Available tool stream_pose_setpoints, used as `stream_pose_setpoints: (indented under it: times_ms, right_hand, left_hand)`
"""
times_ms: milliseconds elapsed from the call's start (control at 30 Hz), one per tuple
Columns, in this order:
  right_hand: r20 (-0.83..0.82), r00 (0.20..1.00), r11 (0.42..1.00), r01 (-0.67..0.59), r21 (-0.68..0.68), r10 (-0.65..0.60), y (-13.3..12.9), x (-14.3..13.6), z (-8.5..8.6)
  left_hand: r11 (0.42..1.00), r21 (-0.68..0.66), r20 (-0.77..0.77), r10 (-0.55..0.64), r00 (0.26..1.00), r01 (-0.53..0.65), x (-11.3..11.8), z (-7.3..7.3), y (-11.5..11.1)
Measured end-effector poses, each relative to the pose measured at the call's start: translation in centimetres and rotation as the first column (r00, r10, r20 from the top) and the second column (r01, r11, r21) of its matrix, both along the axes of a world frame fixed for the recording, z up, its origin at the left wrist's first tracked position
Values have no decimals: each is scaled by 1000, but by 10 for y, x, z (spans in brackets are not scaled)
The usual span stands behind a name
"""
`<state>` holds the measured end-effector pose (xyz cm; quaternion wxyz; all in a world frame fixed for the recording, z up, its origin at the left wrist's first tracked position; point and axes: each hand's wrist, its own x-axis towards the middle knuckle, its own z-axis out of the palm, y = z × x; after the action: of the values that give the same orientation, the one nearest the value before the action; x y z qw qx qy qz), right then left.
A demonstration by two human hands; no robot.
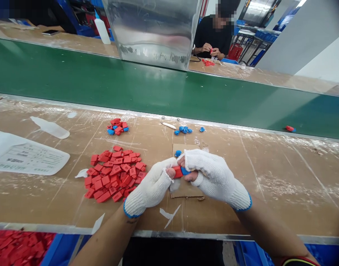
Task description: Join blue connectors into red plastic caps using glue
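Note:
Both my hands wear white knit gloves with bare fingertips and meet over a piece of cardboard [186, 190]. Between the thumb and fingers of my left hand [155, 181] is a red plastic block [177, 171]. My right hand [213, 173] pinches a small blue plastic piece [185, 171] against the red block's right end. Whether the two are joined I cannot tell. Just beyond my fingers lies another blue piece [178, 153]. A large heap of red blocks [116, 173] spreads left of my left hand.
Farther back lie a small red-and-blue pile [118, 126] and several blue pieces [184, 129]. A green conveyor belt [75, 81] crosses behind, carrying a red-and-blue piece [290, 128]. Opposite, a person [213, 37] handles a red piece. A red-filled bin [20, 244] stands below left.

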<state>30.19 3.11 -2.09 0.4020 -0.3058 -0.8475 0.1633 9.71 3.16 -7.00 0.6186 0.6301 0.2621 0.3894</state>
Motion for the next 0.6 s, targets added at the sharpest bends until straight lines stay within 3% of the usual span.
stream_pose_setpoints:
  times_ms: [200,467,600]
  right_hand:
    - [-38,999,999,-21,44,22,0,-2,0]
    - [-174,966,976,-206,-71,191,7,2,-1]
    - [-147,962,962,-249,-111,232,8,2,3]
  left_hand:
    - [999,45,-51,-4,999,6,-1,5,-3]
    - [988,124,-87,-78,993,89,-4,10,-6]
    - [988,99,-89,-113,990,121,-3,9,-5]
